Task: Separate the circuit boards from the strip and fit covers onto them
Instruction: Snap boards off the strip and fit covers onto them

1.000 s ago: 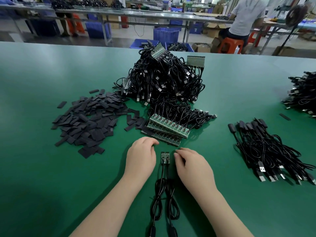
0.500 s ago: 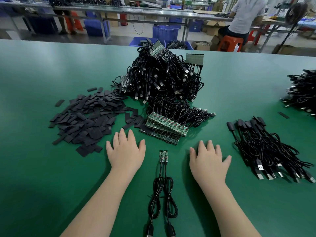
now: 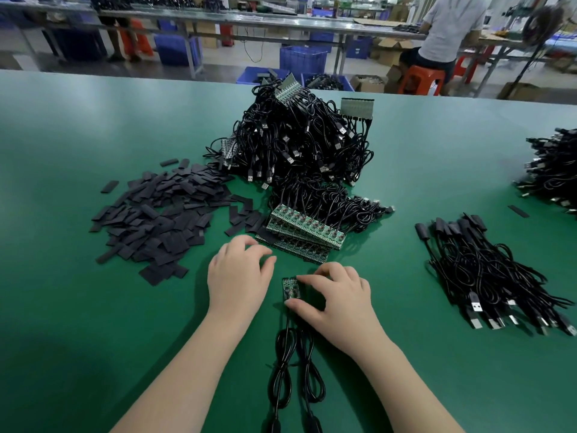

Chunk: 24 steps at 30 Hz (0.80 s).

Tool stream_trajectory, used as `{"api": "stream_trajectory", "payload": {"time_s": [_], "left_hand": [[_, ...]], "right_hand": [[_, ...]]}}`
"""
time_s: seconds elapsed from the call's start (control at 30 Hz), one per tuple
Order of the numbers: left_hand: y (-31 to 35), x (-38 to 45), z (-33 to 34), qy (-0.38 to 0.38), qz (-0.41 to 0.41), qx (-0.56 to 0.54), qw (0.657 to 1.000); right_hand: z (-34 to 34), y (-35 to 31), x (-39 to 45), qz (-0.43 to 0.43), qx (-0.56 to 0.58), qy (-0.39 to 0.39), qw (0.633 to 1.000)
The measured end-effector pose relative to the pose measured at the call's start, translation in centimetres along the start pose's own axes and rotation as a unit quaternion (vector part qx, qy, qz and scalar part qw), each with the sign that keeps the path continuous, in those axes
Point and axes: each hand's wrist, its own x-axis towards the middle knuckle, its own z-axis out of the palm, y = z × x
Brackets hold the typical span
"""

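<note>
Right at the near edge of the green table point(image 3: 78, 276) two black cables point(image 3: 293, 370) lie side by side in loose loops, running up to a small pair of joined circuit boards point(image 3: 291, 288) that lies flat between the person's hands. The right hand point(image 3: 335, 303) pinches that pair, its thumb pressed at the near end where the cables meet the boards and a fingertip on the far right corner, the other fingers curled above. The left hand point(image 3: 239, 278) sits just to the left of the boards, palm down, fingers bent and loose with their tips on the table, grasping nothing. Just beyond the hands a strip of circuit boards point(image 3: 307, 229) rests tilted on another strip, each board with its own black lead running back into a tall tangled heap of cables point(image 3: 299, 142). To the left of the strips lies a wide scatter of flat black covers point(image 3: 162, 214). Off to the right a tidier bundle of finished cables point(image 3: 487, 273) lies with its plugs pointing toward the near side, and another dark pile point(image 3: 552, 170) sits at the far right edge. Past the table stand long benches, blue crates point(image 3: 304, 59) on the floor, and a seated person point(image 3: 449, 29) on an orange stool point(image 3: 423, 79), back turned.
</note>
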Motion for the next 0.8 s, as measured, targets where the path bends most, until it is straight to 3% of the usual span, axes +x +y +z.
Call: {"api": "stream_trajectory", "payload": {"time_s": [0.17, 0.33, 0.5, 0.63, 0.8], "left_hand": [[0.7, -0.3, 0.0, -0.046, 0.027, -0.081, 0.995], [0.5, -0.3, 0.3, -0.108, 0.061, -0.091, 0.988], [0.5, -0.2, 0.2, -0.152, 0.078, -0.182, 0.968], [0.9, -0.3, 0.2, -0.146, 0.03, -0.33, 0.932], [1.1, -0.4, 0.3, -0.133, -0.005, -0.374, 0.918]], "right_hand": [[0.3, -0.3, 0.0, -0.013, -0.032, -0.012, 0.999], [0.6, -0.3, 0.4, -0.014, -0.02, -0.023, 0.999], [-0.1, 0.2, 0.4, -0.001, 0.154, 0.018, 0.988], [-0.6, 0.2, 0.2, 0.02, 0.336, 0.071, 0.939], [-0.7, 0.0, 0.4, 0.057, 0.445, 0.086, 0.89]]}}
